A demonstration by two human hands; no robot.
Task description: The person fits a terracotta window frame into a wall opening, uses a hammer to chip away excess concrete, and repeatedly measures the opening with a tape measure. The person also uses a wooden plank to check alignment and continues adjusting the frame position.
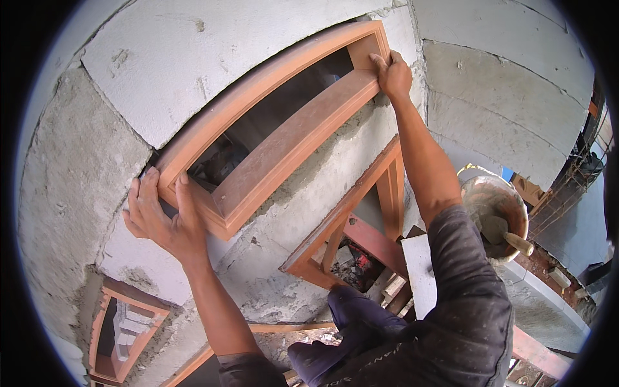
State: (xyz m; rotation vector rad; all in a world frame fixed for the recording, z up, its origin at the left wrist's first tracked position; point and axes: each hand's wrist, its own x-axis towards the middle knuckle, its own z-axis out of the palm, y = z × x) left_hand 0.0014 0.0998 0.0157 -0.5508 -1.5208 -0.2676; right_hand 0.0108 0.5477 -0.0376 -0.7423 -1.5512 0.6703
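A long, reddish-brown wooden window frame (pixel 298 132) sits tilted at an opening in the pale block wall (pixel 161 71). Dark space shows through it. My left hand (pixel 169 222) grips its lower left end, with the thumb on one side of the corner and the fingers on the other. At the upper right end my right hand (pixel 394 77) is closed around the frame's short side, the thumb lying on the front face. A narrow dark gap runs along the frame's top edge, beside the blocks. Part of the right fingers is hidden behind the wood.
A second wooden frame (pixel 345 219) leans below. To the right hangs or stands a mortar-stained bucket (pixel 474 200) holding a trowel (pixel 518 244). A white block (pixel 419 274) is near my right arm. Another small frame (pixel 132 300) is set in the wall at lower left.
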